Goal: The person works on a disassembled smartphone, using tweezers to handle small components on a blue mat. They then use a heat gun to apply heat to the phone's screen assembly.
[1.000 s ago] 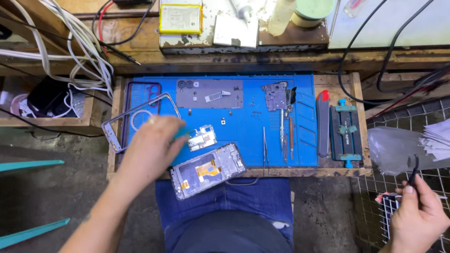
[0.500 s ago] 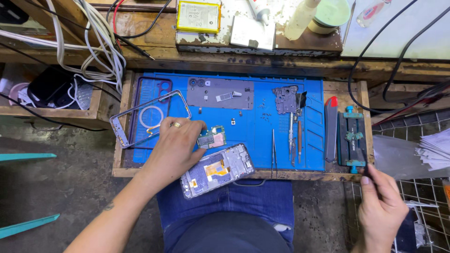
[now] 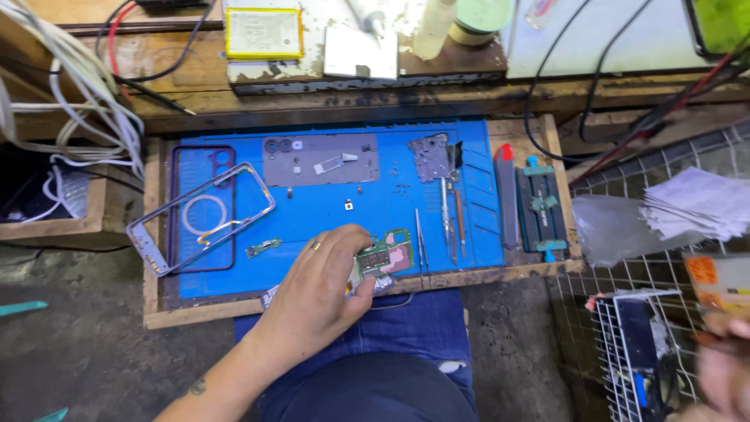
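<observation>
I see my left hand point(image 3: 316, 293) lying over the near edge of the blue work mat point(image 3: 367, 215), palm down, its fingers point(image 3: 344, 242) curled around the opened phone body point(image 3: 379, 270) so that it stays pinned against the mat; only the end with the green circuit board point(image 3: 384, 255) shows past the thumb, which suggests the grip is there to steady the part rather than lift it. The phone sits at the front of the mat, just above my lap, close in where it is easy to work on. My right hand point(image 3: 723, 367) is far off to the right, blurred, over a wire rack point(image 3: 633, 352), and I cannot tell whether it is closed on anything, though an orange card point(image 3: 715, 281) shows just above it. Tweezers and a screwdriver point(image 3: 447, 223) lie in a row beside the phone, within reach, and the clear phone frame point(image 3: 199, 215) rests well apart on the mat's left, out of the way. A yellow battery point(image 3: 263, 33) lies on the table's back ledge.
</observation>
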